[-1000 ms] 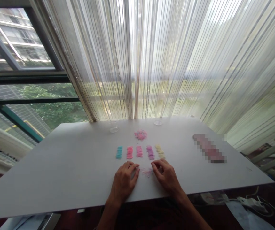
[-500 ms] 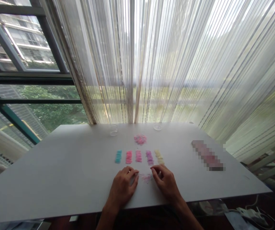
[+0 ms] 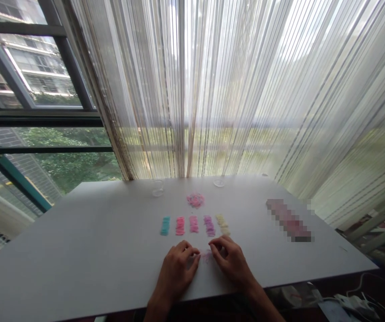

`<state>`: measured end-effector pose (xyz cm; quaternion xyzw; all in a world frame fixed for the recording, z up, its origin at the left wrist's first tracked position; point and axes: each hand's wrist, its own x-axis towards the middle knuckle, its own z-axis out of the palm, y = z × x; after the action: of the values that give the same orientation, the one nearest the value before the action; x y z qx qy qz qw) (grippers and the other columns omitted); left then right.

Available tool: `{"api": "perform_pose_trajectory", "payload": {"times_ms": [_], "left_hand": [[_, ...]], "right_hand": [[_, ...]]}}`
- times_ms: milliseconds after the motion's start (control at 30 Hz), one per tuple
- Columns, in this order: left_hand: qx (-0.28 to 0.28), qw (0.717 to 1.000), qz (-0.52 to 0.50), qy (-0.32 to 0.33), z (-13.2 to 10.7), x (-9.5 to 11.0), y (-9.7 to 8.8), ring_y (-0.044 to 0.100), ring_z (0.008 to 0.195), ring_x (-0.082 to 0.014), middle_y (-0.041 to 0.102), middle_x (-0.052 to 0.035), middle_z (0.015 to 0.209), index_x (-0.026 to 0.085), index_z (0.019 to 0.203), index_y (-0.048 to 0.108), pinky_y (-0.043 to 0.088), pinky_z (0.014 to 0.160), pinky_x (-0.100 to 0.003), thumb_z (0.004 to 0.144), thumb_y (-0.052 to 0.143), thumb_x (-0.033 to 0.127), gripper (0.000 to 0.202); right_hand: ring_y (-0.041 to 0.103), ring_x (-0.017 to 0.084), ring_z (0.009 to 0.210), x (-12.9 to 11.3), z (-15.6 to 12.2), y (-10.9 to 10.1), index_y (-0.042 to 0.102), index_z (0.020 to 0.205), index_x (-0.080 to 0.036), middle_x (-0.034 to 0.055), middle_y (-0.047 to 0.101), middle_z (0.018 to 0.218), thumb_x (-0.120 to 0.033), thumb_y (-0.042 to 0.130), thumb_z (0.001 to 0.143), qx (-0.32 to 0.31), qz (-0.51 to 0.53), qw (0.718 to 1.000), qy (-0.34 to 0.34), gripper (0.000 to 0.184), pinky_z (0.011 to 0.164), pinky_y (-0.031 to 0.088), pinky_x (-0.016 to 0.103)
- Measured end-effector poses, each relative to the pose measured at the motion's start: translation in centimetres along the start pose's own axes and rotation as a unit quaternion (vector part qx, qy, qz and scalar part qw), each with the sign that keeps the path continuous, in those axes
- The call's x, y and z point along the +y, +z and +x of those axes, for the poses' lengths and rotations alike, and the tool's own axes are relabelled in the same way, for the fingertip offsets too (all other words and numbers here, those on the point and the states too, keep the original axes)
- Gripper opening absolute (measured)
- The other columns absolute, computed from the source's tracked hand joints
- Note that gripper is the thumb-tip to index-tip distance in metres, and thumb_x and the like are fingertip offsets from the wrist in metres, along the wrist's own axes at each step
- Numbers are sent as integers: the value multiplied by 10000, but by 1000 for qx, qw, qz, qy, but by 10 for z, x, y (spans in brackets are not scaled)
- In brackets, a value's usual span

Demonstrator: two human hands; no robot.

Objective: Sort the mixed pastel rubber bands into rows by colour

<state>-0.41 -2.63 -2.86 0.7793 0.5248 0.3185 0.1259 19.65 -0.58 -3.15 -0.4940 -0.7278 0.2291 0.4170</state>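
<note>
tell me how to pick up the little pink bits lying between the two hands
Probably pinch the pink bits from straight above with thumb and fingertip, at the cluster's edge: they lie flat and loose on the table, too thin for a side approach. The right hand sits beside them.

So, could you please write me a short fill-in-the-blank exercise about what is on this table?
1. The row of coloured groups on the table holds ___ groups.
2. The group at the right end of that row is coloured ___.
3. A small pink heap lies ___ the left hand and the right hand.
Missing words: five; yellow; between.
</note>
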Motion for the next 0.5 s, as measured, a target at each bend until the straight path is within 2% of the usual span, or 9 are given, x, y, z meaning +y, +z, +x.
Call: {"api": "perform_pose_trajectory", "payload": {"times_ms": [167,367,500], "left_hand": [[-11,1000,4,13,-3,0,-2,687,828,-207,723,-40,934,260,1011,762,536,772,-337,942,622,248,156],[-11,1000,11,22,-3,-1,-1,678,823,-202,719,-36,926,282,994,779,532,762,-324,902,685,273,132],[-14,999,23,17,-3,-2,1,682,814,-204,714,-37,917,290,1012,782,538,759,-323,933,664,311,144]], "right_hand": [[639,193,772,2,-2,-2,751,884,-220,32,639,812,-257,632,877,-28,-8,1000,-4,125,745,542,305],[619,171,751,6,-2,-9,770,877,-239,12,631,814,-192,656,839,-82,21,996,5,129,716,529,275],[626,178,769,9,-3,-7,764,888,-230,21,637,829,-212,647,868,-68,16,998,-7,120,738,538,290]]}}
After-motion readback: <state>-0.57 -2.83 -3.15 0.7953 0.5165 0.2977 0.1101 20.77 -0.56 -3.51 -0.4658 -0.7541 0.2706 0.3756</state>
